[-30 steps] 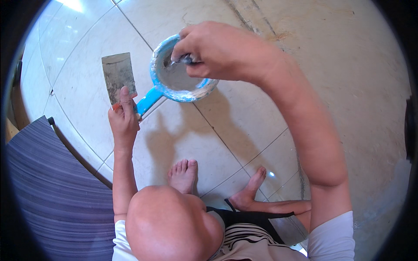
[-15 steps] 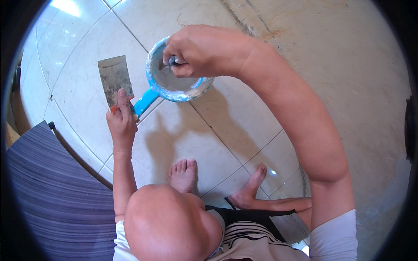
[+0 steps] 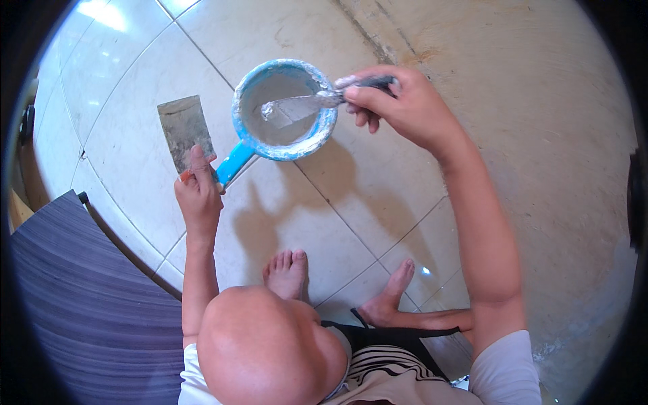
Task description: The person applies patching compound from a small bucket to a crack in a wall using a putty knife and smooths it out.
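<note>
My left hand is closed around the blue handle of a plastic dipper, together with a wide, stained metal scraper with an orange part at its grip. The dipper's rim is smeared with pale paste, and grey paste lines its bowl. My right hand grips a putty knife by its dark handle, with the paste-coated blade lying across the bowl and a lump of paste near its tip.
Pale floor tiles lie below, stained toward the right. A dark, grained board occupies the lower left. My bare feet and bent legs are beneath me at the bottom.
My right hand has moved right and down, turning so that the knife blade shows across the bowl. My left hand, scraper and dipper have shifted slightly.
</note>
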The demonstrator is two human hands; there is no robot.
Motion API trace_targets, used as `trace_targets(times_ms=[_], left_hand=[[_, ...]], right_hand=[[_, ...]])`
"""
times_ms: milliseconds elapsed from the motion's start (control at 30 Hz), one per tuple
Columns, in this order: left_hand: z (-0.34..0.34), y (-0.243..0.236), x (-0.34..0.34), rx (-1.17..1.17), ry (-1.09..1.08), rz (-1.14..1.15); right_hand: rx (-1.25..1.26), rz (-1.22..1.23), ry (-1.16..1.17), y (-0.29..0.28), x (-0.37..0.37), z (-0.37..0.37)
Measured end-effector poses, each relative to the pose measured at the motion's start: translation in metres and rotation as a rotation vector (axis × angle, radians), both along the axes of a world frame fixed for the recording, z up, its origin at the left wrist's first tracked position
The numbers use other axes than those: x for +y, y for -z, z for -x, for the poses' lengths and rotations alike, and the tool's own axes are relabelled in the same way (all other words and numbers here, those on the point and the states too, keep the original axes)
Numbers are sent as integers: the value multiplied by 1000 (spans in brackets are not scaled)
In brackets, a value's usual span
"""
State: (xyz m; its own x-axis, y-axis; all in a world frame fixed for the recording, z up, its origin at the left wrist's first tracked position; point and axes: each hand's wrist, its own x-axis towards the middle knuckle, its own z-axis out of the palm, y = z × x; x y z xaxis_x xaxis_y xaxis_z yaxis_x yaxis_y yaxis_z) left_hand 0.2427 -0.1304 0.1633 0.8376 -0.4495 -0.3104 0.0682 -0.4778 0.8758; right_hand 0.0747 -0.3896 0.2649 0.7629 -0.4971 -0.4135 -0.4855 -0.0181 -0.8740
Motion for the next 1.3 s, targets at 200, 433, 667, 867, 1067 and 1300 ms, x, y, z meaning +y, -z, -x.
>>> trace_targets(times_ms=[200, 433, 667, 867, 1067, 1300], left_hand=[[1, 13, 3, 52, 0, 9], [-16, 38, 24, -88, 202, 67], [9, -22, -11, 91, -78, -159], [-5, -2, 5, 27, 24, -166], [1, -4, 3, 14, 4, -96], [4, -5, 1, 12, -4, -62]], right_hand=[[-180, -437, 335, 12, 31, 83], [-139, -499, 649, 14, 58, 194], [17, -198, 744, 55, 43, 189], [-23, -193, 775, 84, 21, 158], [-15, -86, 851, 89, 13, 147], [-165, -172, 1026, 93, 20, 164]])
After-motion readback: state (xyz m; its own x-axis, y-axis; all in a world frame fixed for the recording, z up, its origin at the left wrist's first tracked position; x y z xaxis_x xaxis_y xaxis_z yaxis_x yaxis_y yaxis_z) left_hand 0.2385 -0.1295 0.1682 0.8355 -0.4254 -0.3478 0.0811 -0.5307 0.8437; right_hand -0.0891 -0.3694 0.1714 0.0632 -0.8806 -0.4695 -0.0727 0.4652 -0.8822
